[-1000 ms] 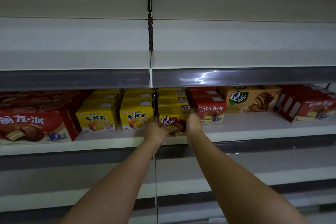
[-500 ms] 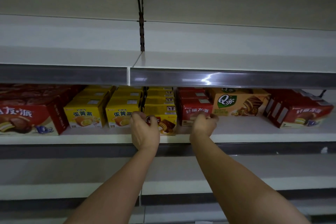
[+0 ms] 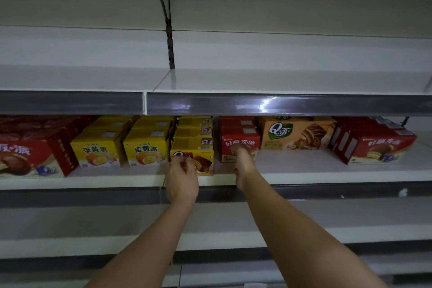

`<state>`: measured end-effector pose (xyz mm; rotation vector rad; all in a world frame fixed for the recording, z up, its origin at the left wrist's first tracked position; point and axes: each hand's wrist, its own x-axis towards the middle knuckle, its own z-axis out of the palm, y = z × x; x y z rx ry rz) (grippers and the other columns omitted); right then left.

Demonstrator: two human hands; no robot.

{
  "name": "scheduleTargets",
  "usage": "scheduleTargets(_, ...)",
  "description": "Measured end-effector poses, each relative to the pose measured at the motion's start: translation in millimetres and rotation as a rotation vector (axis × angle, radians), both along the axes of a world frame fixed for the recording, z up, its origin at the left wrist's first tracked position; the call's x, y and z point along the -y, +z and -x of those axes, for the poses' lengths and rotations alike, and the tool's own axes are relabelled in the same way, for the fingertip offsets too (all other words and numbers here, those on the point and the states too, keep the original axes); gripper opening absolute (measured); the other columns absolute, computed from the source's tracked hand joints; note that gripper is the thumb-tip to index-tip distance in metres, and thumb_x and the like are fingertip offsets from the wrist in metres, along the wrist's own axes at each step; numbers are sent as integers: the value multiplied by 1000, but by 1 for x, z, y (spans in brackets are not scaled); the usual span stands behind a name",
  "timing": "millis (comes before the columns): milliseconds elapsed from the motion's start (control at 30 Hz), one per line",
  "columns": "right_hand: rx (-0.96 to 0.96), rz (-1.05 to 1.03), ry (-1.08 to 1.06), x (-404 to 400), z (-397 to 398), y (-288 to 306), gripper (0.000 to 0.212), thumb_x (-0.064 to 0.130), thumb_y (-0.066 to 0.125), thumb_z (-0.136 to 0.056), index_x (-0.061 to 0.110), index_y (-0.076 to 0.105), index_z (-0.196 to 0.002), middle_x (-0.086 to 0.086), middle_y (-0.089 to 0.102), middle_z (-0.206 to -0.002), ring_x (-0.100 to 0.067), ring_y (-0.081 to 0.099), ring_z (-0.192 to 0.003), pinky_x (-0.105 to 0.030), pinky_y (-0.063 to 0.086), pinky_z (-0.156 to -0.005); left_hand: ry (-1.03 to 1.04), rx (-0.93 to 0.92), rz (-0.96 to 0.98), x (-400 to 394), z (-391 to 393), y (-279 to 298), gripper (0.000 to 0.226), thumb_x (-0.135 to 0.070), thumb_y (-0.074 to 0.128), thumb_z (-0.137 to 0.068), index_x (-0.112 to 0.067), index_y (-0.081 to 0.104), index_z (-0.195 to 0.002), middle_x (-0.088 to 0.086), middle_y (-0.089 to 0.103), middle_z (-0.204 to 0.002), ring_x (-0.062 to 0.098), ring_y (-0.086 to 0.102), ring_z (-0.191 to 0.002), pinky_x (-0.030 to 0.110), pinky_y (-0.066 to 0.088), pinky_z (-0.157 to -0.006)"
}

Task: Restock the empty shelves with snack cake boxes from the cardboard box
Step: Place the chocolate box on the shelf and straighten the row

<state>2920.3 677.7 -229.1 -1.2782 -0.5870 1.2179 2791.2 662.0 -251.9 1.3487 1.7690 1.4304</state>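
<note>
A small yellow snack cake box (image 3: pixel 203 147) stands at the front of a row on the middle shelf (image 3: pixel 304 172). My left hand (image 3: pixel 182 177) hovers just in front of its left lower corner, fingers loosely curled and apart, holding nothing. To its right stands a small red snack cake box (image 3: pixel 238 134). The fingertips of my right hand (image 3: pixel 244 166) rest against the lower front of that red box without gripping it. The cardboard box is not in view.
Two rows of yellow egg-pie boxes (image 3: pixel 145 149) and a large red box (image 3: pixel 28 152) stand to the left. An orange box (image 3: pixel 294 133) and angled red boxes (image 3: pixel 378 147) stand to the right. The upper shelf (image 3: pixel 280 82) and lower shelf (image 3: pixel 70 241) are bare.
Both hands have let go of the yellow box, which now stands on the shelf. The left hand drew back and down; the right hand shifted right to the red box front.
</note>
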Motion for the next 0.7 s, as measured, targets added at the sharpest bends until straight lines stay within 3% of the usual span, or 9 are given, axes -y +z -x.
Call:
scheduleTargets(100,35,-28,-20,8,-7,2,26,25,51,-95,21,50,-121,-5,58,-119,-22,52,-109,-36,38,-94,27,3,-40,-1,-13,0,16,-25,47,-97,-12,57,-98,9,62,-99,28,59,-90,31,40,-68)
scheduleTargets(200,35,-53,-137,15,-31,5,23,23,53,-96,17,53,-118,-3,62,-109,-16,58,-94,-29,44,-81,-18,14,-70,1,-34,7,16,-23,47,-97,-12,58,-100,9,63,-101,25,58,-88,29,38,-68)
scheduleTargets(367,111,-55,-354,23,-100,6,16,17,50,-96,13,56,-111,2,57,-90,-18,52,-92,-33,40,-91,-70,24,-110,4,-79,17,20,-21,48,-97,-7,60,-104,11,62,-105,25,57,-93,29,37,-72)
scheduleTargets(433,139,-54,-399,22,-128,7,22,17,51,-95,9,58,-114,3,53,-81,-17,50,-81,-32,42,-84,-80,37,-118,5,-99,20,19,-20,48,-97,-7,60,-105,8,62,-103,20,55,-90,28,37,-72)
scheduleTargets(567,188,-31,-348,24,-188,11,32,23,49,-94,16,53,-125,7,45,-73,-9,39,-60,-21,34,-57,-89,75,-109,9,-151,22,17,-17,49,-96,-7,61,-104,10,63,-102,24,58,-93,28,38,-74)
scheduleTargets(633,213,-34,-308,25,-217,16,36,24,48,-94,16,49,-130,7,42,-72,-8,36,-59,-21,30,-55,-124,128,-67,8,-179,23,14,-16,49,-96,-11,61,-100,11,65,-98,27,59,-91,30,41,-73)
scheduleTargets(700,223,-28,-259,25,-240,24,26,20,45,-97,15,52,-122,5,43,-73,-8,38,-62,-20,30,-57,-168,202,-15,7,-206,25,14,-18,48,-96,-11,61,-97,13,66,-96,32,61,-91,34,47,-75)
